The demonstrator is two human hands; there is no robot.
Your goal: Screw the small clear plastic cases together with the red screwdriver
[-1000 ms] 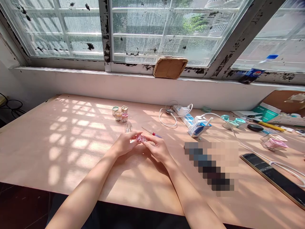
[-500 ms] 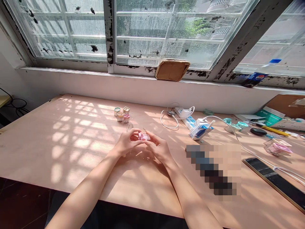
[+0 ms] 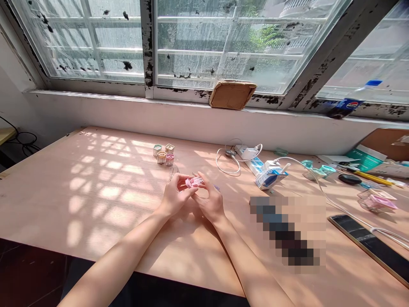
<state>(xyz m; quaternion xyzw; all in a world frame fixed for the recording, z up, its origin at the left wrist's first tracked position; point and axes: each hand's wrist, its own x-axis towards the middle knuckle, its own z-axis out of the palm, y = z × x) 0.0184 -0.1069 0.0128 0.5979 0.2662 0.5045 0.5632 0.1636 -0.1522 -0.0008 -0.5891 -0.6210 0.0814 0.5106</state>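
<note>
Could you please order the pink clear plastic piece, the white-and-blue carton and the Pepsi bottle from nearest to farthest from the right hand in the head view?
1. Pink clear plastic piece: touching the right hand.
2. White-and-blue carton: on the table, ahead right.
3. Blue-capped Pepsi bottle: on the window sill, far right.

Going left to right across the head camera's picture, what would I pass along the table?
small square pots → left hand → pink clear piece → right hand → power strip → white-and-blue carton → teal plastic pieces → pink clear box
</note>
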